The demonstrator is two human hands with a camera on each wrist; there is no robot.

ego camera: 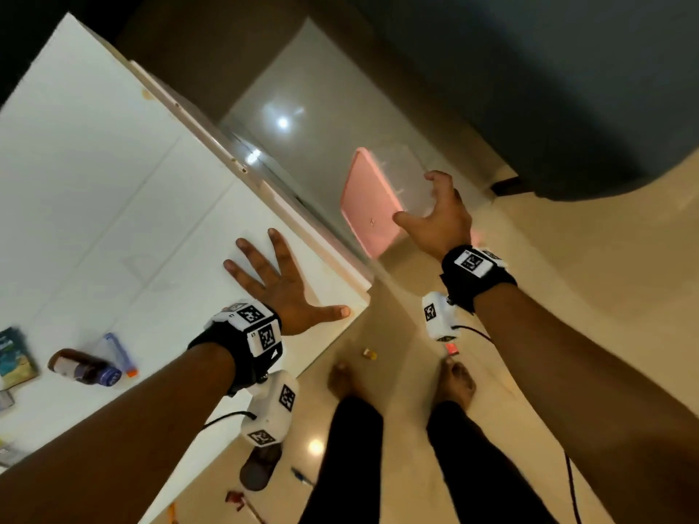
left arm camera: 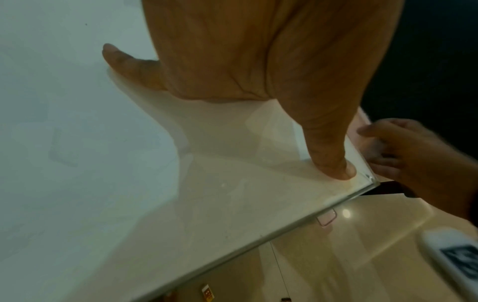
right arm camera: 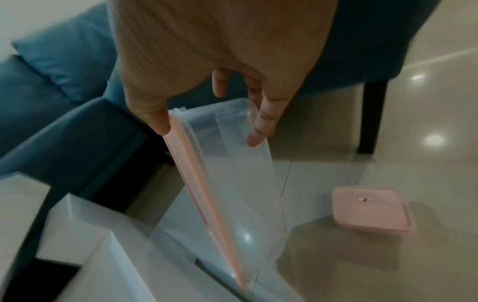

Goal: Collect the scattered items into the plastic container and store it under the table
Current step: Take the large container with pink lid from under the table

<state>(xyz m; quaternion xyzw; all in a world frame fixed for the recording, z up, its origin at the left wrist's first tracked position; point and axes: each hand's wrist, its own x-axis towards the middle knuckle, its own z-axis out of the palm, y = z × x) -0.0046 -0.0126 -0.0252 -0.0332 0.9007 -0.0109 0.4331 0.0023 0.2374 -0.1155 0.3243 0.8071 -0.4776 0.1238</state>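
A clear plastic container (ego camera: 372, 206) with a pink lid hangs on its side above the floor, just past the white table (ego camera: 94, 164). My right hand (ego camera: 438, 209) grips it. In the right wrist view my right hand (right arm camera: 209, 130) has its thumb on the lid's rim and its fingers on the base of the container (right arm camera: 232, 183), which looks empty. My left hand (ego camera: 280, 281) lies flat on the table near its corner with the fingers spread; in the left wrist view its thumb (left arm camera: 333, 159) touches the table's edge. A brown bottle (ego camera: 83, 366) with a blue cap lies at the table's left.
Beside the bottle lie a blue-white tube (ego camera: 119, 353) and a printed packet (ego camera: 15, 357). Small items dot the glossy floor: a yellow one (ego camera: 370, 353), a red one (ego camera: 452, 349), a blue pen (ego camera: 300, 476). A dark blue sofa (ego camera: 529, 88) stands behind. A pink-lidded shape (right arm camera: 372, 210), perhaps a reflection, shows on the floor.
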